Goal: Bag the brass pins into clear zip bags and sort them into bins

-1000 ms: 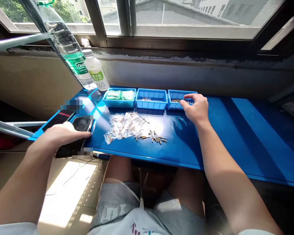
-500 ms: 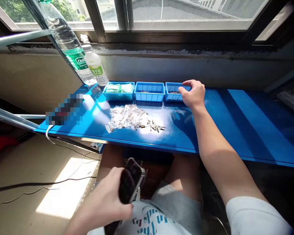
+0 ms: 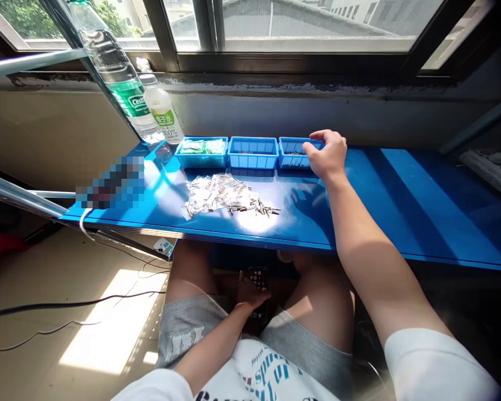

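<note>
OK so the left hand (image 3: 253, 293) is down low between the legs, wrapped around a phone (image 3: 258, 274), lit screen with little icons showing past the fingers. The right hand (image 3: 330, 157) is well forward and to the right of that grip, at the right end of the right bin (image 3: 290, 162). Thumb and fingertips are apart there, nothing visible pinched between them, and I can't tell if they're actually touching the rim.

Dark pins (image 3: 295, 153) lie in that bin, just left of the right thumb. Going further left from that hand, same row, there's the middle bin (image 3: 253, 162) with some bits at the bottom, too small to make out, then the left bin (image 3: 202, 162) loaded with green packs (image 3: 202, 146).

Nearer the body than the right hand and off to its left, loose pins (image 3: 267, 210) are scattered on the table (image 3: 309, 239), right beside a pile of clear packets (image 3: 215, 195). Way left of the right hand, past all 3 bins, 2 bottles (image 3: 166, 120) stand side by side.
</note>
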### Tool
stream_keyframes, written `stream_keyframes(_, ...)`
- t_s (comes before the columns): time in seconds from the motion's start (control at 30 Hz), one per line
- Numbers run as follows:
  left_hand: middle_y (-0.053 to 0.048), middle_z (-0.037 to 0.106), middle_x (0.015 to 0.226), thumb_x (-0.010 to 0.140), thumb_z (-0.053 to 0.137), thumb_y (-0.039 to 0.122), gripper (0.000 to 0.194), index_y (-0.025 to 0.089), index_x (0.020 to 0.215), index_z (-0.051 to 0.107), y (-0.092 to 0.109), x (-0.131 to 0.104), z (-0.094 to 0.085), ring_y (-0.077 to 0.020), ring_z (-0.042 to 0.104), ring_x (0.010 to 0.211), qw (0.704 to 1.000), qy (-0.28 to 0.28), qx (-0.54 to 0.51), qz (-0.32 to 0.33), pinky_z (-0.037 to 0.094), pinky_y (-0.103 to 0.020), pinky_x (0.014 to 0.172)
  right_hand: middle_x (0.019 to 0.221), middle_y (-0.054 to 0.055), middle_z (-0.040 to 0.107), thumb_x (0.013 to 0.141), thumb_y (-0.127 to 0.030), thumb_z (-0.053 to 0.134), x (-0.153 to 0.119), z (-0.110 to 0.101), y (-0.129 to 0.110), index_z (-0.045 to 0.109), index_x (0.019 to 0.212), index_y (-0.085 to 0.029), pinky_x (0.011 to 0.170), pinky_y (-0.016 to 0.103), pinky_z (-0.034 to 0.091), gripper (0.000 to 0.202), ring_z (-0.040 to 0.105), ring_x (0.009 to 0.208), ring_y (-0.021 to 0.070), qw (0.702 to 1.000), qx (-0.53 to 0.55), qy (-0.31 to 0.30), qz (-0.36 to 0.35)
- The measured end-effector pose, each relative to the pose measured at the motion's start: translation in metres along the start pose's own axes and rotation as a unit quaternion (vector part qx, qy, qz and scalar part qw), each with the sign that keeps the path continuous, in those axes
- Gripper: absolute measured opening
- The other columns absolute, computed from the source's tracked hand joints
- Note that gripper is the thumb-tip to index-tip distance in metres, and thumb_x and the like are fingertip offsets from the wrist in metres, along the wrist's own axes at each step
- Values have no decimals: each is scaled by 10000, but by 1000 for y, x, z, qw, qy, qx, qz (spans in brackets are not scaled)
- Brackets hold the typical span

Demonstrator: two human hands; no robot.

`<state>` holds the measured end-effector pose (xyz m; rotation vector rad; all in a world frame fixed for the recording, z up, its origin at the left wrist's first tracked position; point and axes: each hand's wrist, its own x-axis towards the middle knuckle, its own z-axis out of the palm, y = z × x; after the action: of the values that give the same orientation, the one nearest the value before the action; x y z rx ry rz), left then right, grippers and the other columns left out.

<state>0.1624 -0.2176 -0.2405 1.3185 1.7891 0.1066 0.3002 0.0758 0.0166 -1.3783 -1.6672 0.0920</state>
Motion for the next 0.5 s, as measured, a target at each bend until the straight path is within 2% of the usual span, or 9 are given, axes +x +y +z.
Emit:
stream_keyframes(0.1, -413, 415, 1298, 637, 704, 414, 876, -46, 1310, 385, -9, -2, 3, -419, 514, 1271, 998, 25, 1, -64, 417, -441, 877, 1023, 100, 650, 727, -293, 581, -1, -2, -3, 637, 922, -217, 943, 504, 424, 217, 552, 1035, 310, 1000, 5, 1, -1)
stream_keyframes(0.23, -399, 408, 1291, 580, 776, 333, 849, -19, 1264, 416, -7, -9, 15, -435, 463, 1308, 993, 27, 19, -112, 378, -452, 939, 1017, 94, 638, 726, -291, 577, -1, 0, -3, 625, 914, -219, 963, 501, 412, 208, 545, 1040, 307, 1000, 5, -4, -5)
stream_keyframes(0.4, -396, 382, 1320, 668, 752, 336, 755, 3, 1262, 427, -18, -15, 13, -452, 435, 1323, 983, 10, 57, -173, 364, -480, 970, 1022, 89, 631, 736, -279, 585, -1, 5, 0, 619, 936, -212, 993, 505, 401, 213, 536, 1057, 299, 1000, -6, -15, -7)
stream_keyframes(0.5, -310, 432, 1350, 727, 745, 363, 680, 48, 1263, 468, -27, -13, 8, -404, 434, 1329, 978, 2, 78, -193, 365, -479, 1029, 1018, 90, 625, 738, -277, 591, -1, 7, 2, 616, 945, -203, 996, 520, 395, 221, 529, 1064, 300, 1000, 2, -16, -12)
